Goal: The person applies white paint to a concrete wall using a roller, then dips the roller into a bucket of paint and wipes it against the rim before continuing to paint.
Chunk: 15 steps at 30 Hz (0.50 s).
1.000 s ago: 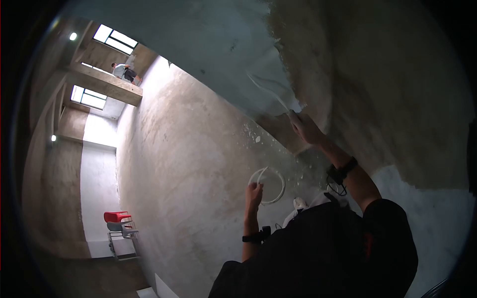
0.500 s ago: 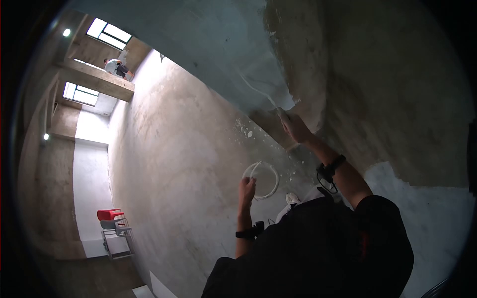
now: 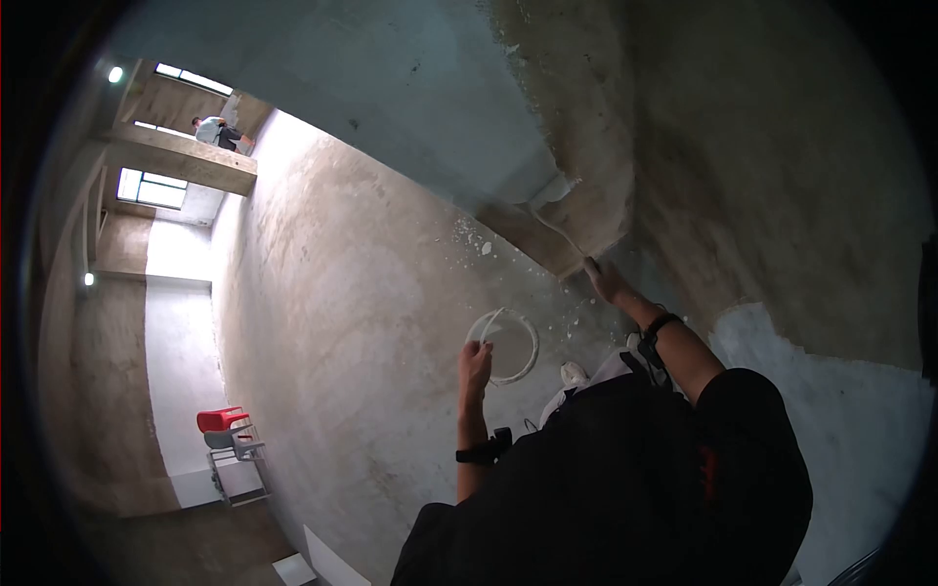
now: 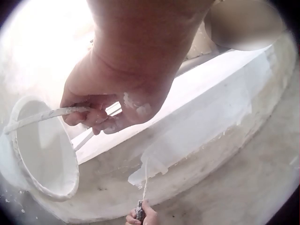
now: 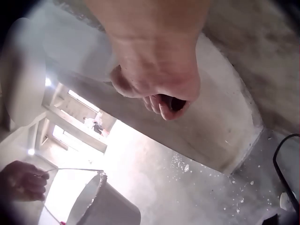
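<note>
My left hand (image 3: pixel 475 363) grips the thin handle (image 4: pixel 51 114) of a white bucket (image 5: pixel 112 206), which hangs over the floor with pale smears along its rim. White residue marks my left thumb. At the wall's lower edge, my right hand (image 3: pixel 613 283) grips the grey handle (image 4: pixel 139 212) of what looks like a putty knife. Its pale blade (image 4: pixel 146 180) shows as a thin, bent line against the wall, near the border of the pale coating (image 3: pixel 459 117) and a bare brown patch (image 3: pixel 598 186). In the right wrist view, my wrist hides the blade.
White splatters (image 3: pixel 486 249) dot the floor below the wall. My shoe (image 3: pixel 574 373) stands close under the bucket. Far off are a red chair (image 3: pixel 223 420) stacked with grey ones and another person (image 3: pixel 213 132) crouching on a beam. A black cable (image 5: pixel 280 168) loops beside my right wrist.
My right hand and the blade have moved down the wall toward its lower corner. My left hand still holds the bucket, with only a slight shift as the head view turned.
</note>
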### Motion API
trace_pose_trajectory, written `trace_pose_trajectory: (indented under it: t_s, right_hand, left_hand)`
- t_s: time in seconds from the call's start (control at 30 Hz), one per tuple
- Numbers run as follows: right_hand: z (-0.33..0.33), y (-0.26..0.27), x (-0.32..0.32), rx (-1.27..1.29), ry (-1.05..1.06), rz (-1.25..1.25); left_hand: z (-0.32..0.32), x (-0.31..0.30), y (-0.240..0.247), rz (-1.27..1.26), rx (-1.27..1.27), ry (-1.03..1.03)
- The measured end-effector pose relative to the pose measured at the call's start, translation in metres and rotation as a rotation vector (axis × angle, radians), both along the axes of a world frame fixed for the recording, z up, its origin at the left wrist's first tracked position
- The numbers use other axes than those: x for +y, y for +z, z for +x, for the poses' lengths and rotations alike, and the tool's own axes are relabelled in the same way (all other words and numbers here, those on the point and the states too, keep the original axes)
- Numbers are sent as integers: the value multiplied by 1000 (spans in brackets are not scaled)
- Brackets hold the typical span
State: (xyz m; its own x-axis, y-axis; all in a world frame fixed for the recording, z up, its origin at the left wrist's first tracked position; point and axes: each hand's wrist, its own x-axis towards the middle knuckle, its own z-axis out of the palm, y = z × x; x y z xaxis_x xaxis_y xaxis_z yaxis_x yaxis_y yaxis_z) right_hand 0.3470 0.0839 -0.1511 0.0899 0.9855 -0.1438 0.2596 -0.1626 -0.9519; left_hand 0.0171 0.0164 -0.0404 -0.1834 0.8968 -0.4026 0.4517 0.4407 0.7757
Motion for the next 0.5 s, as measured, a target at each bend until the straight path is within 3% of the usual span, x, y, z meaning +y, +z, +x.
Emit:
trace_pose_trajectory:
  t_s: [0.07, 0.33, 0.5]
  right_hand:
    - [3, -31, 5, -55, 47, -204]
    - [3, -69, 10, -90, -82, -390]
    - [8, -47, 10, -241, -75, -434]
  left_hand:
    - [-2, 1, -1, -12, 19, -11]
    - [3, 3, 6, -25, 11, -32]
    - [1, 3, 4, 5, 28, -72]
